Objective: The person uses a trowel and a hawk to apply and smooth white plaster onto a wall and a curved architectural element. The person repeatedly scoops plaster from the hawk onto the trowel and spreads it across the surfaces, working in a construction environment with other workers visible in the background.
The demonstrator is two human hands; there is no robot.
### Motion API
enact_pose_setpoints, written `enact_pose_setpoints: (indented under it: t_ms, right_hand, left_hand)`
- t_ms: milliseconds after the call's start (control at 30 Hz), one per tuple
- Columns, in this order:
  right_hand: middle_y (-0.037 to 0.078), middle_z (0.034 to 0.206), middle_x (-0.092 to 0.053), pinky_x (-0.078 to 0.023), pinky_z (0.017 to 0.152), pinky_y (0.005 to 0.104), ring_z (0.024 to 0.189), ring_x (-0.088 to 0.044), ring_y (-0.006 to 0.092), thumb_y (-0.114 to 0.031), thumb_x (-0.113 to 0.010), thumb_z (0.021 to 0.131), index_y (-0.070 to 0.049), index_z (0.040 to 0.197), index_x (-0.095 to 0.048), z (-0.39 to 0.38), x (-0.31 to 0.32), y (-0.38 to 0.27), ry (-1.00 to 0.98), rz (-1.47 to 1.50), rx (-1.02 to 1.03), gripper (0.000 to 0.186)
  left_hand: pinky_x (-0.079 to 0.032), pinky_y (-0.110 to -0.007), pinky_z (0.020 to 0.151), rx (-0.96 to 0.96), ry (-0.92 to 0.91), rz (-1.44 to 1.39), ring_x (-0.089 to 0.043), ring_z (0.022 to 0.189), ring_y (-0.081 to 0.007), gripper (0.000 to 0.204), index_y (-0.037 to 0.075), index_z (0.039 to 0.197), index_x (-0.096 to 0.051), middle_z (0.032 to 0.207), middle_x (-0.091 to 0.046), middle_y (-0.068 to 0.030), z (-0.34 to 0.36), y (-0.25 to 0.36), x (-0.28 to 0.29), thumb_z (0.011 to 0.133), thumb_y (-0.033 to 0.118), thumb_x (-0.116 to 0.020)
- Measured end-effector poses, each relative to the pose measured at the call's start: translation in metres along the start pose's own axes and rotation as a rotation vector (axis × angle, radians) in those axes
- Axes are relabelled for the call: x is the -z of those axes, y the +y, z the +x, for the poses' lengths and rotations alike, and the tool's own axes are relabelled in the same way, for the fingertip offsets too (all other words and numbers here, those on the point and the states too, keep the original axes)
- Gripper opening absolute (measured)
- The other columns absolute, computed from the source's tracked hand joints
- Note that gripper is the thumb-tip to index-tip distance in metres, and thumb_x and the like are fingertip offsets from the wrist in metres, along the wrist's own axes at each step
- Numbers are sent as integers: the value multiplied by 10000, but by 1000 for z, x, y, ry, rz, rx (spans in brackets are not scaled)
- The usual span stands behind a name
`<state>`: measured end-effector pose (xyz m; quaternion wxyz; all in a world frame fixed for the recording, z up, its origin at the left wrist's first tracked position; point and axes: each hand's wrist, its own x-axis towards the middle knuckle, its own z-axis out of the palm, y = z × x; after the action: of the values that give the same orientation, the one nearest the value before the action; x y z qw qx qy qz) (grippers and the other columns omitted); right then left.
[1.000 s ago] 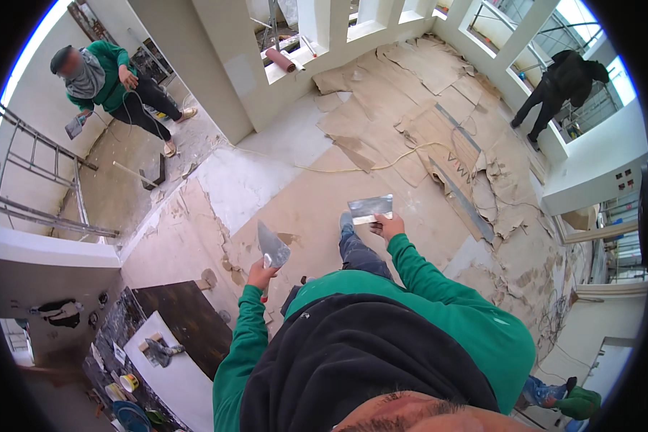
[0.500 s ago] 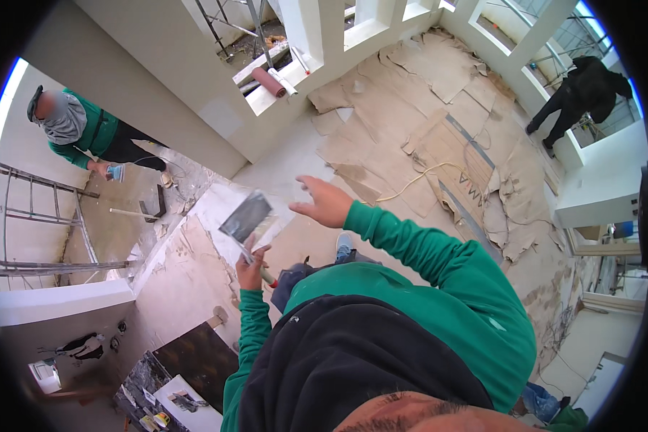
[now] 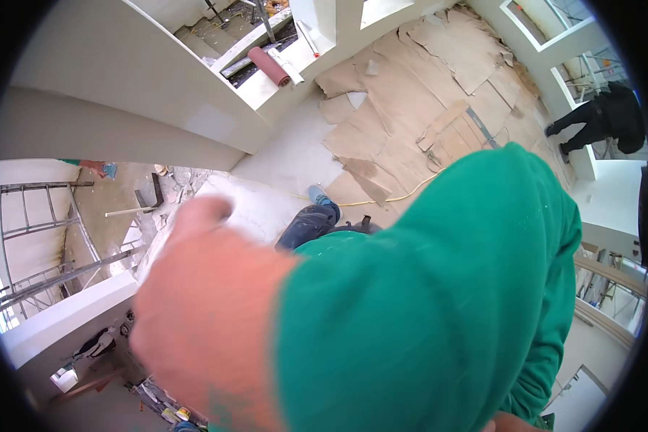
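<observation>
1. Right hand (image 3: 201, 302): bare, blurred, raised close to the camera, in a green sleeve (image 3: 410, 317). One bent digit shows at its upper end; whether the fingers are spread, pressed together or pinching, cannot tell.
2. Left hand: hidden; state of fingers, cannot tell.
3. Metal blades: in the left hand half a second earlier, now hidden; place relative to the fingers, cannot tell.
4. White floor strip (image 3: 259, 212): showing just past the right fingers, to their right.
5. Blue shoe (image 3: 320, 194): right of the fingers.
6. Brown floor covering (image 3: 396, 93): farther beyond the fingers, upper right.
7. Red roll (image 3: 268, 66): on a window ledge (image 3: 252, 95), well beyond the fingers.
8. Scaffold frame (image 3: 65, 278), metal: left of the fingers.
</observation>
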<state>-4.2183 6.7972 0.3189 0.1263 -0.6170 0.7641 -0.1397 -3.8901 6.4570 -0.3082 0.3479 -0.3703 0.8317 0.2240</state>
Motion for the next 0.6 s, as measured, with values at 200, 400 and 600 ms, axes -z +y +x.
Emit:
enact_pose_setpoints:
  t_ms: [200, 400, 600]
  right_hand:
    - [121, 864, -676, -493, 741, 399, 821, -642, 323, -335, -598, 918, -58, 995, -661, -46, -88, 186, 543, 804, -233, 294]
    - [171, 970, -682, -503, 803, 410, 906, -649, 332, -406, -654, 859, -49, 1083, -645, -42, -357, 350, 479, 897, -914, 422]
    - [159, 967, -700, -502, 834, 407, 930, -666, 305, -426, -738, 768, -35, 1256, -537, -83, -377, 405, 308, 1091, -693, 656]
  left_hand:
    - [-546, -260, 628, -155, 33, -130, -711, 860, -183, 442, -36, 1155, -605, 1004, -714, -110, 13, 208, 123, 867, 297, -641]
    - [-546, -282, 515, -496, -42, -612, -716, 782, -213, 344, -55, 1057, -627, 903, -707, -127, 44, 381, 171, 819, 176, -720]
    - [-560, -300, 695, -746, -173, -622, -659, 850, -168, 406, -70, 1136, -599, 1006, -687, -145, 49, 623, 143, 863, 212, -703]
